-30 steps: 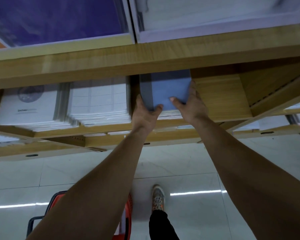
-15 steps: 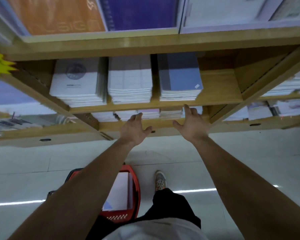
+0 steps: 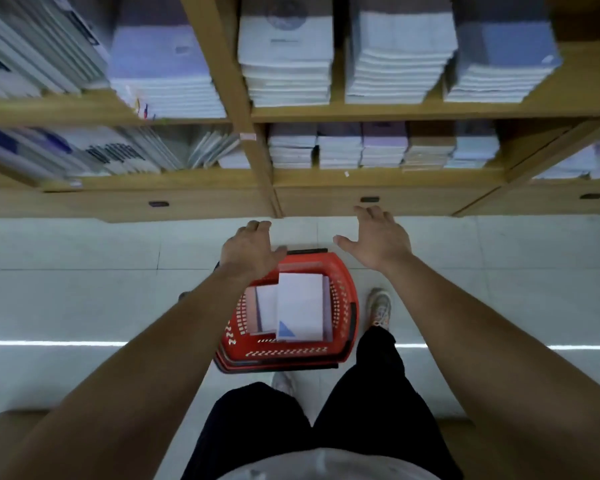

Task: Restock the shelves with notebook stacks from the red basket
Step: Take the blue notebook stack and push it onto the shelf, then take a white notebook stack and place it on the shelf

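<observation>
A red basket (image 3: pixel 344 308) stands on the floor below me with white notebook stacks (image 3: pixel 300 306) inside; the top one has a blue triangle on its cover. My left hand (image 3: pixel 248 249) hovers over the basket's far left rim, fingers apart and empty. My right hand (image 3: pixel 378 239) is open and empty above the floor to the right of the basket's far end. On the wooden shelf (image 3: pixel 395 110) ahead, a blue-covered notebook stack (image 3: pixel 503 60) lies at the right, beside two white stacks (image 3: pixel 400 60).
A lower shelf (image 3: pixel 378 176) carries a row of smaller notebook stacks. Left shelves hold leaning folders (image 3: pixel 42 50). Drawer fronts with dark handles (image 3: pixel 369 199) run along the shelf base. My legs and shoes (image 3: pixel 379 308) stand right of the basket on pale tiles.
Both hands let go of the blue stack on the shelf and dropped down toward the basket. My view tilted down, bringing the basket fully into sight.
</observation>
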Tool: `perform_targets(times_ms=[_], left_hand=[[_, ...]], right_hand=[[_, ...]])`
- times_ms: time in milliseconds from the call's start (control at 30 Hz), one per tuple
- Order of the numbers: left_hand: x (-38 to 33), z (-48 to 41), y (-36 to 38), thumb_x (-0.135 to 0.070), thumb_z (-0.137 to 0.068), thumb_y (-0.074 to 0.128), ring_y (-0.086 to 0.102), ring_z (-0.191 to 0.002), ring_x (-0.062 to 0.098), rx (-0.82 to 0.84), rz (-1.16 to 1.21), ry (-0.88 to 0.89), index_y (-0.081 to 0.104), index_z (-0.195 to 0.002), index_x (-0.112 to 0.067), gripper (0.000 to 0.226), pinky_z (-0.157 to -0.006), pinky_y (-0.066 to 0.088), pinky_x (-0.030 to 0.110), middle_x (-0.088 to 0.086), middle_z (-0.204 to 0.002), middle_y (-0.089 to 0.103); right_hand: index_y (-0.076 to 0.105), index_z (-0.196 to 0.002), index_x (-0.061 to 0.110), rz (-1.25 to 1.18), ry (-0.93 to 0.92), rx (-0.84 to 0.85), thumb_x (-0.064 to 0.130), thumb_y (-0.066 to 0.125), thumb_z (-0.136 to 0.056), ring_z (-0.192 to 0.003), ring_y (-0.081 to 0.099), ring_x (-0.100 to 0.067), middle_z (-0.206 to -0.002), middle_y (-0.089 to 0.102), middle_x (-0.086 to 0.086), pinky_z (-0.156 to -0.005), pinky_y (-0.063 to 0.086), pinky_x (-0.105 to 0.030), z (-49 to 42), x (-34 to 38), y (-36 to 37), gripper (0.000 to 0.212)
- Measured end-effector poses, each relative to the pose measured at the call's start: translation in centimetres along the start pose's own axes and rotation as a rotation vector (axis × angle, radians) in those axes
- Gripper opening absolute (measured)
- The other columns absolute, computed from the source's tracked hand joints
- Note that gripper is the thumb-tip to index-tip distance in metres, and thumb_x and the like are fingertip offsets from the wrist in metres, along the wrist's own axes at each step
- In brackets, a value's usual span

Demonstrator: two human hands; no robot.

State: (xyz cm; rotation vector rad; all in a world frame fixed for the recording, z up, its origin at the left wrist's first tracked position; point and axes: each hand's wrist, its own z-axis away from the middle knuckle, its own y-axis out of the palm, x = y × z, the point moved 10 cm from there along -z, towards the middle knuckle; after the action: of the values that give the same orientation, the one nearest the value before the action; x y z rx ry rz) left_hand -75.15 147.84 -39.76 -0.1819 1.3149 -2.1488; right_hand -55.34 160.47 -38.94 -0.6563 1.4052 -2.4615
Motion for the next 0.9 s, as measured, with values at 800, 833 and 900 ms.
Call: perform_targets(times_ms=[800, 833, 900], left_hand=[[17.1, -11.7, 44.6, -0.054, -0.093, 0.059, 0.049, -0.132, 0.033, 0.184, 0.111, -0.133, 0.034, -0.148, -0.016, 0.072, -0.098, 0.051, 0.051, 0.01, -0.149, 0.046], [17.4, -12.4, 45.9, -0.054, -0.093, 0.059, 0.049, -0.131, 0.033, 0.177, 0.114, -0.129, 0.035, -0.148, -0.016, 0.071, -0.098, 0.05, 0.051, 0.011, -0.149, 0.046], [17.8, -13.5, 48.2, -0.055, -0.093, 0.06, 0.05, -0.13, 0.033, 0.158, 0.124, -0.115, 0.037, -0.147, -0.015, 0.071, -0.098, 0.049, 0.049, 0.011, -0.147, 0.048]], right_hand=[[0.028, -0.153, 0.013, -0.061, 0.22, 0.258, 0.056, 0.059, -0.092, -0.137, 0.042, -0.038, -0.155, 0.034, -0.016, -0.105, 0.044, -0.049, -9.9, -9.5, 48.0, 0.081], [0.027, -0.153, 0.012, -0.079, 0.235, 0.267, 0.056, 0.059, -0.093, -0.139, 0.04, -0.038, -0.156, 0.032, -0.017, -0.107, 0.041, -0.049, -10.6, -10.0, 49.7, 0.081], [0.021, -0.156, 0.013, -0.13, 0.277, 0.269, 0.055, 0.059, -0.094, -0.144, 0.033, -0.038, -0.16, 0.026, -0.017, -0.111, 0.036, -0.05, -12.0, -10.9, 52.9, 0.084]])
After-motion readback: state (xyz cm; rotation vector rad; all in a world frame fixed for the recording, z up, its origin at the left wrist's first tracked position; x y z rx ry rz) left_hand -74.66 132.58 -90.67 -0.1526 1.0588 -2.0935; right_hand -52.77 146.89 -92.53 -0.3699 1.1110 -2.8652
